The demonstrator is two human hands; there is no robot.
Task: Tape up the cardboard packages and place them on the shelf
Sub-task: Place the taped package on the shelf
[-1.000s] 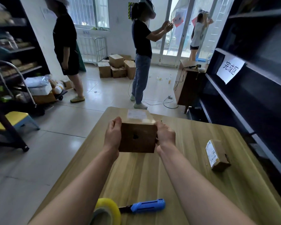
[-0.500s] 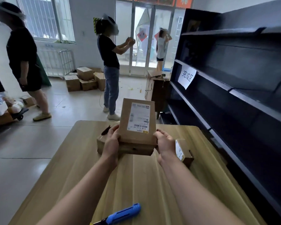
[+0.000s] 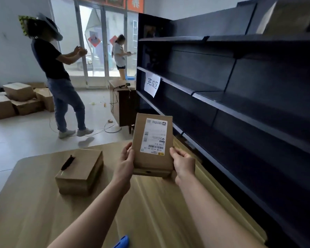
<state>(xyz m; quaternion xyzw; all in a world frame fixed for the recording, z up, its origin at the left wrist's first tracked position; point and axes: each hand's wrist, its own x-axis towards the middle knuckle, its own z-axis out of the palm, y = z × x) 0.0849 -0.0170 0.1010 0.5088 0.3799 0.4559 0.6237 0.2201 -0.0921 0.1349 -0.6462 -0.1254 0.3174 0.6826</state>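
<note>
Package [image 3: 152, 144]: held upright above the table [image 3: 34, 203], left hand [image 3: 125, 162] and right hand [image 3: 183, 164] gripping its lower edges, forearms extended. White barcode label [image 3: 154, 137] faces the camera, print too small to read. Shelf [image 3: 222, 97] at right bears the sign [image 3: 152, 84] "完成区".

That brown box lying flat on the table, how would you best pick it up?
Probably from above, left hand and right hand on the two long side walls of the flat box. It lies low on the table with nothing against its sides, and looks too broad for one hand.
</note>
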